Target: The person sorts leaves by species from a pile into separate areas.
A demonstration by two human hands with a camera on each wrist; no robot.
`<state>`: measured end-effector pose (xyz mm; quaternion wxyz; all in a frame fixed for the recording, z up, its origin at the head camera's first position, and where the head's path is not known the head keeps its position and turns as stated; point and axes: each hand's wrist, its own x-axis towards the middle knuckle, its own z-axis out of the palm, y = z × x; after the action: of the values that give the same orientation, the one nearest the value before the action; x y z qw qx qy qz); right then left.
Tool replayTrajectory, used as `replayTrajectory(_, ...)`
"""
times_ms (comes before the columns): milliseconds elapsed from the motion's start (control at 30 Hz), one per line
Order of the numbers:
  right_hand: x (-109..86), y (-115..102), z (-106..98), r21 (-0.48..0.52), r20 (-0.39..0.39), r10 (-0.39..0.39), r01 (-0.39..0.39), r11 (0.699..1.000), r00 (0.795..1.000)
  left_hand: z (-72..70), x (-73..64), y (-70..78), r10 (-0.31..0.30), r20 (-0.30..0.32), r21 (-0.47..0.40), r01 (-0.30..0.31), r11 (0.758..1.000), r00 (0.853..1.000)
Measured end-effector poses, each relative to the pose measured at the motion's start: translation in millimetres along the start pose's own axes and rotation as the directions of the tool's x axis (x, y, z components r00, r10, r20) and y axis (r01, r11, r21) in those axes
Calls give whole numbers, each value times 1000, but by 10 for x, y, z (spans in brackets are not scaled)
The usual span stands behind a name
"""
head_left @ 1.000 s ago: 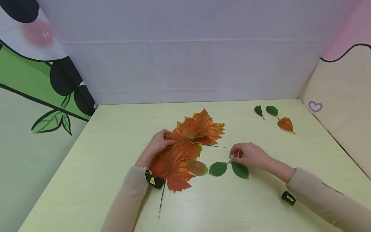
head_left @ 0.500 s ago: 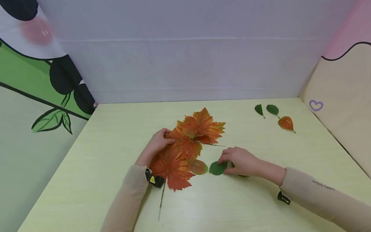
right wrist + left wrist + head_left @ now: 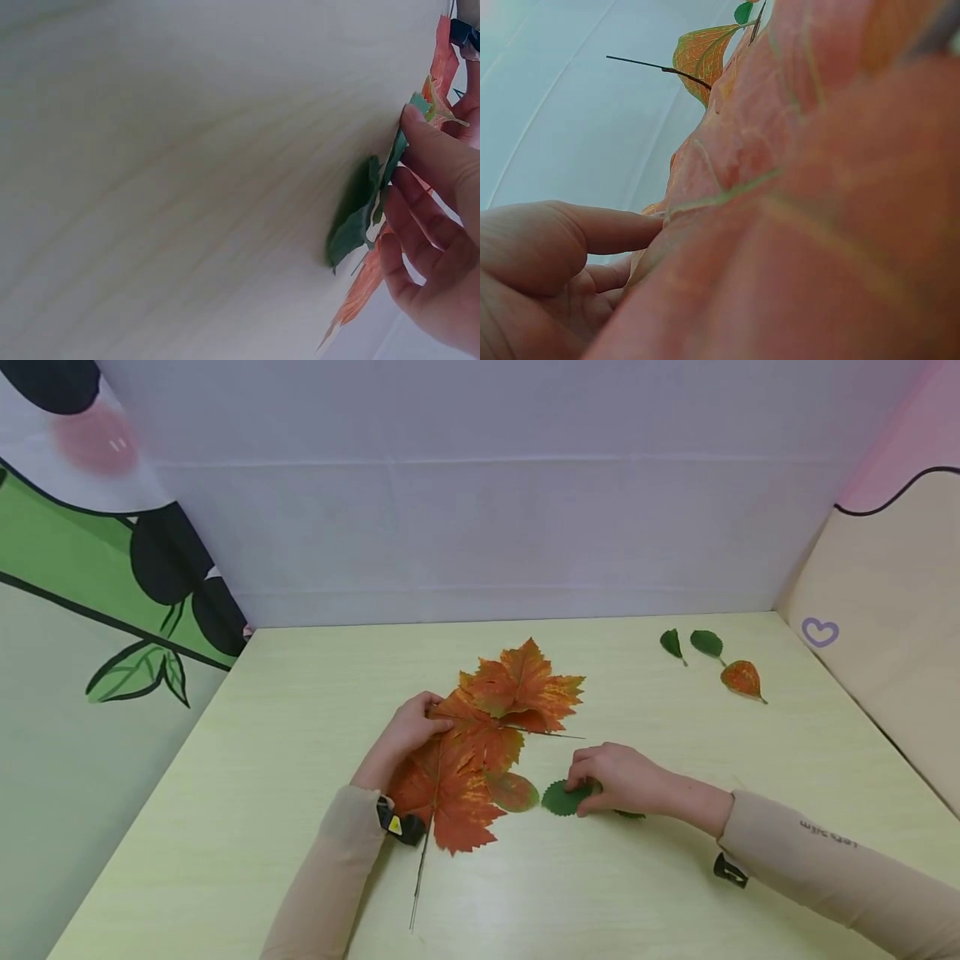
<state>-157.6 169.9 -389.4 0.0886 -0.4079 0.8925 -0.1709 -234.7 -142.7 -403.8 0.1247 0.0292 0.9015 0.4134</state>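
The left hand (image 3: 408,727) is nearly closed, its thumb over and its fingers under the left side of a cluster of orange leaves (image 3: 480,743), pinching it. The right hand (image 3: 622,777) is bent into a pinch as well, thumb and fingertips on a green leaf (image 3: 558,797) that lies just to the right of the cluster on the table (image 3: 225,793). From where I stand, the cluster makes an overlapping slant of broad, lobed, maple-like shapes with jagged edges: the farthest is splashed with yellow, the nearest a deeper red-orange with a line down its middle. Thin dark stems (image 3: 417,885) poke out, toward the near side and off to the right. An oval leaf (image 3: 513,792), rusty orange blending into green, sits against the cluster, its tip close to the green leaf, which is dark and finely toothed. A second green leaf (image 3: 630,815), curved, is mostly hidden below the right hand. Near the far right corner lie two small green leaves (image 3: 707,643) and a speckled orange-red leaf (image 3: 742,678) with a short stem
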Motion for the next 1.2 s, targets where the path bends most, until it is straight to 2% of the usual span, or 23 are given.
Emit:
replayTrajectory(267, 23, -17, -46, 43, 20, -1, 0, 999, 1000, -14, -19, -2, -8, -2, -2, 8, 1000, 1000)
replayTrajectory(667, 15, -49, -52, 2, -18, -28, 28, 1000, 999, -32, -42, 22, 8, 8, 17, -8, 1000, 1000)
replayTrajectory(900, 23, -44, -32, -34, -23, -7, 7, 999, 1000, -25, -34, 24, 2, 7, 21, -2, 1000, 1000)
replayTrajectory(1033, 19, -25, -40, -61, -43, -6, 3, 998, 999, -26, -35, 28, -5, 5, 20, 5, 1000, 1000)
replayTrajectory(1200, 19, 23, -108, -26, -112, 55, -58, 998, 992, -26, -29, 23, -11, 8, 19, 11, 1000, 1000)
